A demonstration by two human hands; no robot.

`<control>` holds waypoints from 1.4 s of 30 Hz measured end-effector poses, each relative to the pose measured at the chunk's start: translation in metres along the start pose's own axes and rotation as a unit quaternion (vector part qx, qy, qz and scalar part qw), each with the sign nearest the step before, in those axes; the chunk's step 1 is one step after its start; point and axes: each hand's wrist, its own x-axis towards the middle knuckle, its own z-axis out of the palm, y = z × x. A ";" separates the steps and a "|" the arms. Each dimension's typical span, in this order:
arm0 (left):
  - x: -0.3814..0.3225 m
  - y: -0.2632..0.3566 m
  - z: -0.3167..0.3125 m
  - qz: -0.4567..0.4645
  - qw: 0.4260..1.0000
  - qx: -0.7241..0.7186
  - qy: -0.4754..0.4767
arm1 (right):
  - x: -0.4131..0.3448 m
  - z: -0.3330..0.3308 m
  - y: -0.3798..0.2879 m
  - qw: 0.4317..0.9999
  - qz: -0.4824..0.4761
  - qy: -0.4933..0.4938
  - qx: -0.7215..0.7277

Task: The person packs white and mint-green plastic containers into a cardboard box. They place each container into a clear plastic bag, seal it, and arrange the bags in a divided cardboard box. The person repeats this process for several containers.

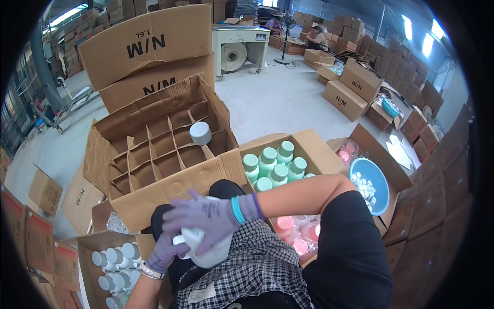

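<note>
A white plastic jug [216,253] lies tilted across my lap. Its handle is gripped by my gloved left hand [168,249]. My right hand [208,216], in a grey-purple glove, lies spread over the jug's upper part, which it partly hides; the hand is slightly blurred. In front of my knees stands an open cardboard box [170,193] with cardboard dividers [154,154]. A pale blue-grey cap [200,133] sits on or above the dividers at their right side; whether a vessel is under it is hidden.
Green-capped bottles [278,172] fill a box at the right, with wrapped pink ones [300,245] nearer me. A blue basin [369,186] holds small white pieces. Blue-grey-capped jugs [115,257] stand in a box at lower left. Two people sit beyond a fan [288,23].
</note>
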 end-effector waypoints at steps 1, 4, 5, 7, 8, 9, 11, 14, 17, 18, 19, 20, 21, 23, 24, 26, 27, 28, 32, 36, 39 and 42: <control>-0.002 -0.006 -0.011 -0.005 1.000 0.002 -0.018 | -0.001 -0.013 -0.015 0.999 -0.049 -0.004 -0.014; 0.009 -0.029 -0.002 -0.010 0.998 0.001 0.064 | -0.022 -0.002 0.010 0.986 0.113 -0.010 0.124; 0.013 -0.034 0.014 -0.016 0.990 0.029 0.136 | -0.031 0.006 0.035 0.958 0.198 -0.024 0.207; 0.016 -0.031 0.043 0.024 0.975 0.111 0.193 | -0.046 0.015 0.044 0.890 0.346 0.013 0.296; 0.015 -0.022 0.046 0.037 0.981 0.081 0.172 | -0.053 0.011 0.046 0.895 0.321 0.031 0.309; 0.020 -0.016 0.048 0.049 0.988 0.047 0.140 | -0.066 0.005 0.045 0.896 0.307 0.051 0.318; 0.019 -0.009 0.013 -0.006 0.998 -0.027 0.050 | -0.071 -0.019 0.060 0.984 0.112 0.007 0.140; 0.020 -0.011 -0.029 -0.033 0.997 -0.041 -0.054 | -0.035 -0.070 0.026 0.990 -0.051 -0.125 -0.045; 0.024 -0.010 -0.034 -0.034 0.994 -0.004 -0.100 | -0.015 -0.082 -0.004 0.973 -0.042 -0.206 -0.093; 0.027 -0.006 -0.026 -0.028 0.995 0.007 -0.094 | -0.011 -0.082 -0.002 0.971 0.007 -0.224 -0.077; 0.027 -0.006 -0.017 -0.025 0.996 0.017 -0.085 | -0.010 -0.078 0.000 0.967 0.054 -0.242 -0.056; 0.025 -0.007 -0.011 -0.048 0.997 -0.032 -0.046 | -0.014 -0.065 0.010 0.962 0.168 -0.206 -0.065; 0.023 -0.007 0.013 -0.037 0.999 -0.009 0.010 | -0.023 -0.051 0.026 0.944 0.265 -0.194 -0.038; 0.016 -0.025 0.067 0.018 0.978 0.145 0.146 | -0.032 -0.029 0.051 0.883 0.438 -0.167 0.013; 0.012 -0.023 0.081 0.030 0.974 0.161 0.156 | -0.035 -0.032 0.050 0.904 0.394 -0.164 0.016; 0.012 -0.013 0.054 0.000 0.991 0.096 0.094 | -0.044 -0.042 0.044 0.939 0.304 -0.157 0.021; 0.012 -0.007 0.037 -0.021 0.996 0.066 0.058 | -0.050 -0.048 0.039 0.954 0.250 -0.166 0.015; 0.009 0.002 0.020 -0.037 0.998 0.051 0.002 | -0.052 -0.055 0.032 0.966 0.194 -0.172 0.013; 0.010 -0.003 0.007 -0.026 0.997 -0.019 -0.065 | -0.039 -0.070 0.005 0.954 0.151 -0.254 -0.059; -0.002 -0.023 0.065 -0.004 0.988 0.153 -0.030 | -0.042 -0.038 0.030 0.864 0.421 -0.272 -0.048; 0.001 -0.066 0.080 -0.007 0.959 0.275 -0.075 | -0.051 -0.012 0.059 0.852 0.469 -0.233 -0.006; 0.012 -0.032 0.089 0.032 0.963 0.266 0.000 | -0.058 0.001 0.080 0.859 0.439 -0.263 0.026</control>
